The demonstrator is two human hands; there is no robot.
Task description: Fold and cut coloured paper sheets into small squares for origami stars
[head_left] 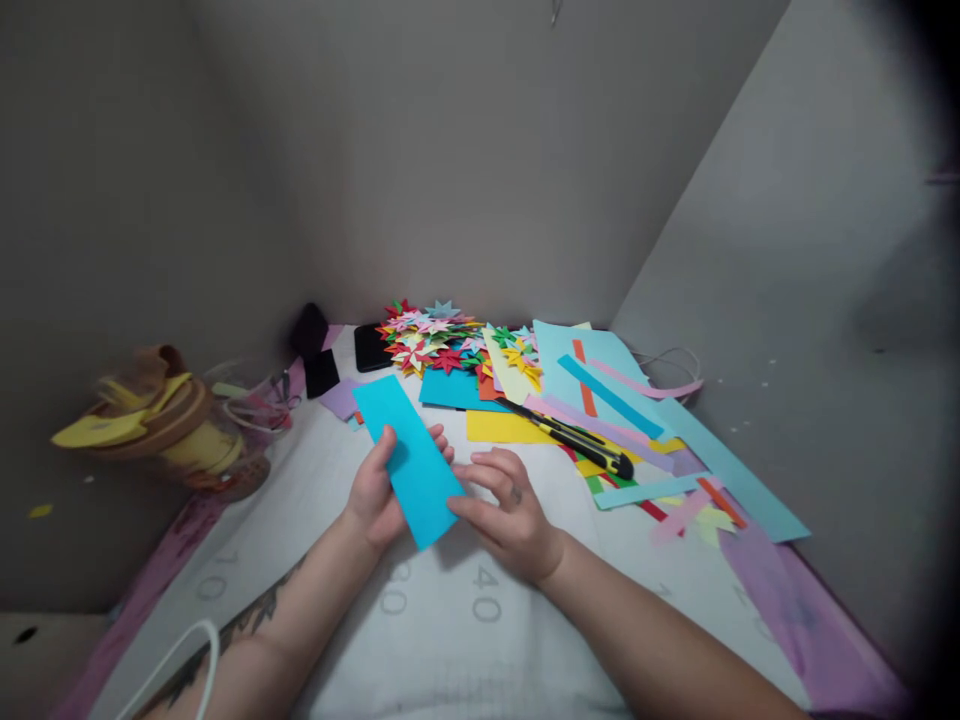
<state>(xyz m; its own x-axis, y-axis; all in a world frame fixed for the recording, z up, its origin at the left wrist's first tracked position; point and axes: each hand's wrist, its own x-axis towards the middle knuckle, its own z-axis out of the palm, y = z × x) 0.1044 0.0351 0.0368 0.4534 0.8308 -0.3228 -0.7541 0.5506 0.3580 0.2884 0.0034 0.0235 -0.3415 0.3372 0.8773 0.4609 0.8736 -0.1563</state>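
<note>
A rectangular strip of bright blue paper is held at a slant above the white table cover. My left hand grips it from beneath, with the thumb on its left edge and the fingertips showing past its right edge. At the lower right corner, my right hand pinches the paper between thumb and fingers. A black and yellow utility knife lies just beyond my right hand, on coloured paper strips.
Several folded paper stars are heaped at the back beside a black phone. Light blue sheets and loose strips lie to the right. A container with yellow items stands left. Grey walls enclose the table.
</note>
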